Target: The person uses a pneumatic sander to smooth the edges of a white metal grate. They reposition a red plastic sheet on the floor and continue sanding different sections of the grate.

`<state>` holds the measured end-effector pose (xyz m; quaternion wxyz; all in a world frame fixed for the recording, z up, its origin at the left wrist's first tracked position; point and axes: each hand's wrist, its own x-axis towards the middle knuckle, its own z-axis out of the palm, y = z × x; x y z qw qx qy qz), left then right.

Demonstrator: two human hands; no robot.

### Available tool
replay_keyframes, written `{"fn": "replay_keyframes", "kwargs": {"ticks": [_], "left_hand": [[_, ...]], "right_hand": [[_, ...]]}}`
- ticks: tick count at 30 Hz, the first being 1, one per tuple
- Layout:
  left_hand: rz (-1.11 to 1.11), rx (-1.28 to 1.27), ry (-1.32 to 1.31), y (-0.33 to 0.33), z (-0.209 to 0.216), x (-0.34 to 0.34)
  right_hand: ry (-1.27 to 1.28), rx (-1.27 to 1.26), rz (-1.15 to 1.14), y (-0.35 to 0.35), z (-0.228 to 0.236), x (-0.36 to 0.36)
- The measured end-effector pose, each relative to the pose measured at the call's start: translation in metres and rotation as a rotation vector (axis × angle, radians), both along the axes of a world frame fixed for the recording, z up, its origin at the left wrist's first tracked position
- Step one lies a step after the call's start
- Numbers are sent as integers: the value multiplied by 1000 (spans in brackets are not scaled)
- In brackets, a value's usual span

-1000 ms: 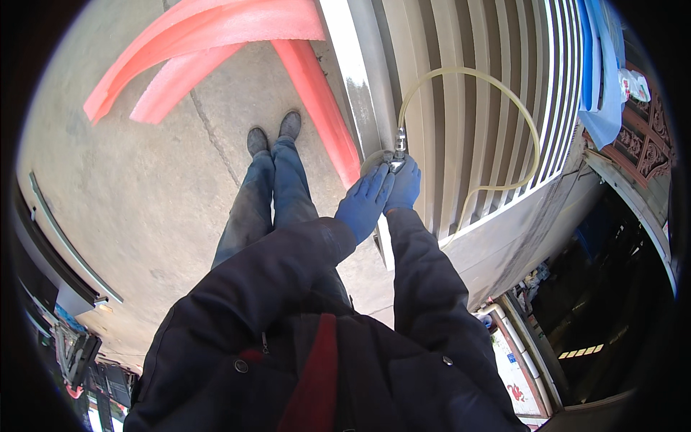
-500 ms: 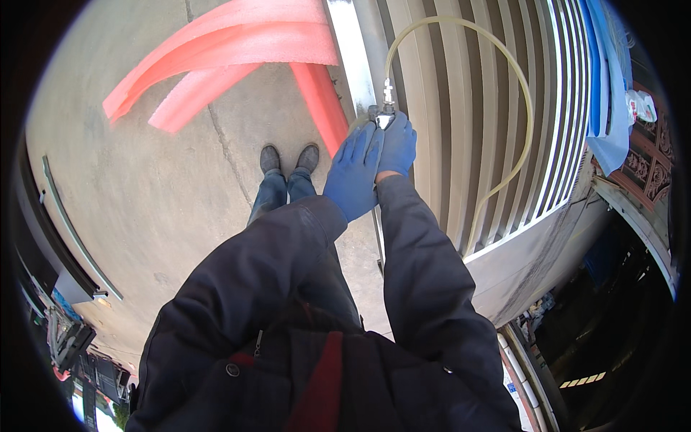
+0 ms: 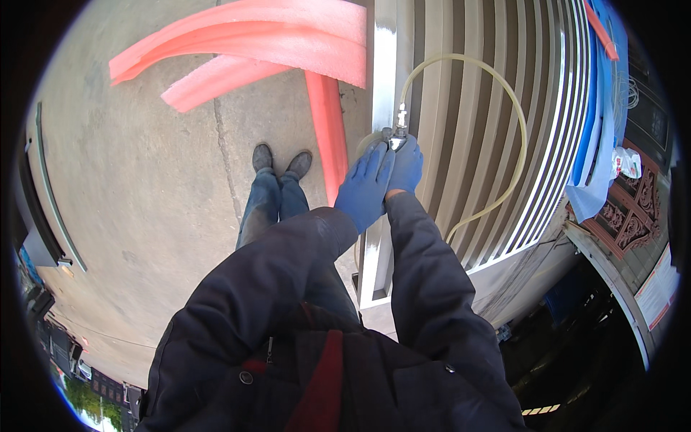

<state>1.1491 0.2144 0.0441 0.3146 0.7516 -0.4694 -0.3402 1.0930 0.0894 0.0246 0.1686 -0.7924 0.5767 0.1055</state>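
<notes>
Both my hands wear blue gloves and are closed round an air sander (image 3: 396, 143) with a metal fitting at its far end. My left hand (image 3: 362, 186) lies over its left side, fingers pointing away from me. From the right, my right hand (image 3: 409, 167) wraps it. A pale round rim shows beside the left fingers; the rest of the tool is hidden under the gloves. It rests at the long bright metal edge bar (image 3: 384, 68) of a slatted metal panel (image 3: 461, 137). A clear yellowish air hose (image 3: 524, 115) loops from the fitting over the slats.
Pink foam strips (image 3: 245, 36) lie on the concrete floor (image 3: 151, 180) left of the panel, one close to my legs. Blue sheeting (image 3: 594, 176), a white plastic bag (image 3: 628, 163) and ornate reddish metalwork (image 3: 626, 209) are beyond the panel at right. A dark long bar (image 3: 54, 194) lies far left.
The view has shifted, so the panel's near corner now shows by my right sleeve. My hands stay closed on the sander at the edge bar, with little visible movement along it.
</notes>
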Motion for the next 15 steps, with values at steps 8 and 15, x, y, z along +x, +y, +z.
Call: {"fn": "replay_keyframes", "kwargs": {"ticks": [8, 15], "left_hand": [[-2, 8, -56, -4, -3, -1], [27, 43, 15, 15, 16, -13]], "right_hand": [[-31, -25, 49, -6, -5, 0], [18, -12, 83, 4, -3, -6]]}}
